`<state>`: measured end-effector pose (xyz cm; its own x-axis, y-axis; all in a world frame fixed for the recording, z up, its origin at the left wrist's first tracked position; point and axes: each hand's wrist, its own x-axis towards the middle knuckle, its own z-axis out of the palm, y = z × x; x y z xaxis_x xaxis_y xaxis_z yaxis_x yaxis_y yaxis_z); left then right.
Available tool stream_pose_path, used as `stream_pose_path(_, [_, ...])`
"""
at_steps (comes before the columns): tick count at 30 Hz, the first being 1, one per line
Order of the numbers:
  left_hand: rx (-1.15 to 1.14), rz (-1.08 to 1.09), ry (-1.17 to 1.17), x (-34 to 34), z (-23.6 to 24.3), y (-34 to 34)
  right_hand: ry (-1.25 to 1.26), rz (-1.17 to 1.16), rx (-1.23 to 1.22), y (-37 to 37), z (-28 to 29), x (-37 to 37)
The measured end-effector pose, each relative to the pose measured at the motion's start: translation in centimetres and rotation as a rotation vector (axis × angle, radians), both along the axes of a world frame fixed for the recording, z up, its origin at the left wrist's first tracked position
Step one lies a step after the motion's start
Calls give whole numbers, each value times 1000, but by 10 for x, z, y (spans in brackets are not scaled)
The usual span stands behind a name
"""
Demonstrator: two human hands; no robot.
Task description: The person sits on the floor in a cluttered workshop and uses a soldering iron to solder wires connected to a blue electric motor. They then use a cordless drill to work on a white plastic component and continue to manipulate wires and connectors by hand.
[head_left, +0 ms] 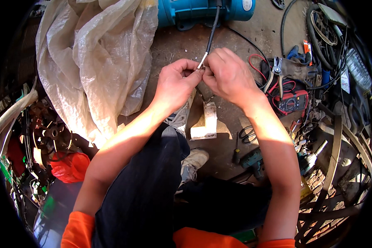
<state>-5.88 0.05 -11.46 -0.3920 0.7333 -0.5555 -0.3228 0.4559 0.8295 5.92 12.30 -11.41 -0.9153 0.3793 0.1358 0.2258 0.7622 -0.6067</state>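
A black cable (212,35) runs down from a blue electric motor (213,10) at the top of the view. Its lower end shows a white section (202,60). My left hand (177,80) pinches this end between thumb and forefinger. From the other side, my right hand (227,74) closes its curled fingers on the same cable end, close against the left fingertips. The very tip is mostly covered by my fingers, so its wires are hard to make out. Below the hands a white angled block (206,122) lies on the ground between my feet.
A translucent plastic sheet (107,53) drapes at the left. On the right lie pliers (277,68), a red-and-black multimeter (291,101), a glove (295,68), a screwdriver (236,155) and a teal power tool (254,161). A red plastic bag (70,166) sits among scrap at lower left.
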Motion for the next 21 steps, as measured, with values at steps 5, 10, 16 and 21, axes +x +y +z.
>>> stream_pose_path(5, [-7, 8, -46, 0, 2, 0, 92, -66, -32, -5, -13, 4])
stream_pose_path(10, [17, 20, -114, 1, 0, 0, 138, -93, -67, -6, -19, 8])
stream_pose_path(16, [18, 8, -151, -1, -5, -1, 61, 26, 114, -7, -3, 9])
stream_pose_path(21, [103, 10, -340, -3, -15, -10, 66, 19, 146, -11, -5, 10])
